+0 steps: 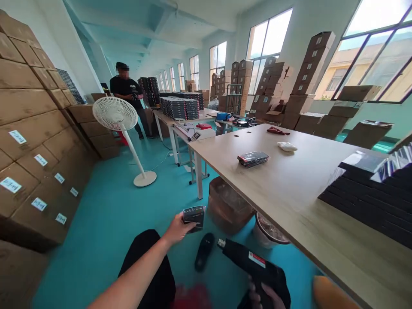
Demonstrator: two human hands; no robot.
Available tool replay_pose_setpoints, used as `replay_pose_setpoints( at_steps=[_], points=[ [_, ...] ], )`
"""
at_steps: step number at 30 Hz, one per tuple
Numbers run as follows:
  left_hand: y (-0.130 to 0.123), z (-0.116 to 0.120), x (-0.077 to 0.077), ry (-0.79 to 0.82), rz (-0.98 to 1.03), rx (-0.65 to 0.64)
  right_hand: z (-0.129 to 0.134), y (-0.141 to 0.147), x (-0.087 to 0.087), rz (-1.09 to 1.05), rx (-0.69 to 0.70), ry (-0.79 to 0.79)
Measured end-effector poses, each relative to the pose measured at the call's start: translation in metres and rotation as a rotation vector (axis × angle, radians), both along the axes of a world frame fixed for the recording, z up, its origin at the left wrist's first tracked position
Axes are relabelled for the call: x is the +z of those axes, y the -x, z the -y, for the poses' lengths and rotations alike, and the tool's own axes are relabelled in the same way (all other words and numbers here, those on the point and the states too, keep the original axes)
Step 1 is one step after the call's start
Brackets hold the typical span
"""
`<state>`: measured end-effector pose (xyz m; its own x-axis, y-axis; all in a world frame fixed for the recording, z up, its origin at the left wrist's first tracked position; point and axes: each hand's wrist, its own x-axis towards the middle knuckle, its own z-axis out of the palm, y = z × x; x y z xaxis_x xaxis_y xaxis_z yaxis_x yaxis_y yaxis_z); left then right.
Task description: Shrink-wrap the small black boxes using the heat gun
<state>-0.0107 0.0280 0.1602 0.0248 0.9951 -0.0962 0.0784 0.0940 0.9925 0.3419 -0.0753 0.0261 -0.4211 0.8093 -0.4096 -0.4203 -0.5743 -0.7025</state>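
The left hand [177, 229], fingers and thumb closed round a small black box [197, 216], holds it above the floor, left of the table [280, 184]. The right hand [270, 297] is wrapped round a heat gun [240, 256], its long barrel slanting far-left and its nozzle [221, 243] near the box but apart. Print on the box and the gun's red-and-white label [257, 259] cannot be read.

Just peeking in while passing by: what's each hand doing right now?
Left hand: closed on a small black box.
Right hand: closed around the handle of a black heat gun.
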Motion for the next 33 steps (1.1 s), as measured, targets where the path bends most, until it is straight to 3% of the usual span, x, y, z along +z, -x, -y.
replay_pose_setpoints(
  at_steps=[2, 4, 7, 10, 14, 18, 27, 33],
  points=[
    [0.009, 0.013, -0.040, -0.030, -0.086, 0.028, 0.010, 0.004, 0.003, -0.055, -0.141, 0.130],
    [0.013, 0.026, -0.080, -0.024, -0.275, 0.058, 0.022, 0.004, 0.019, -0.106, -0.276, 0.247],
    [0.009, 0.044, -0.127, 0.011, -0.473, -0.002, 0.041, 0.002, 0.065, -0.006, -0.314, 0.290],
    [-0.005, 0.050, -0.155, 0.011, -0.471, -0.129, 0.054, 0.004, 0.117, 0.195, -0.219, 0.194],
    [-0.023, 0.040, -0.171, -0.009, -0.429, -0.277, 0.053, 0.017, 0.168, 0.442, -0.113, 0.098],
    [-0.032, 0.030, -0.177, -0.005, -0.419, -0.372, 0.046, 0.031, 0.191, 0.620, -0.077, 0.116],
    [-0.038, 0.025, -0.189, -0.033, -0.395, -0.411, 0.040, 0.030, 0.206, 0.694, -0.130, 0.149],
    [-0.033, 0.034, -0.185, -0.013, -0.612, -0.503, 0.036, 0.037, 0.202, 0.635, -0.065, 0.171]
  ],
)
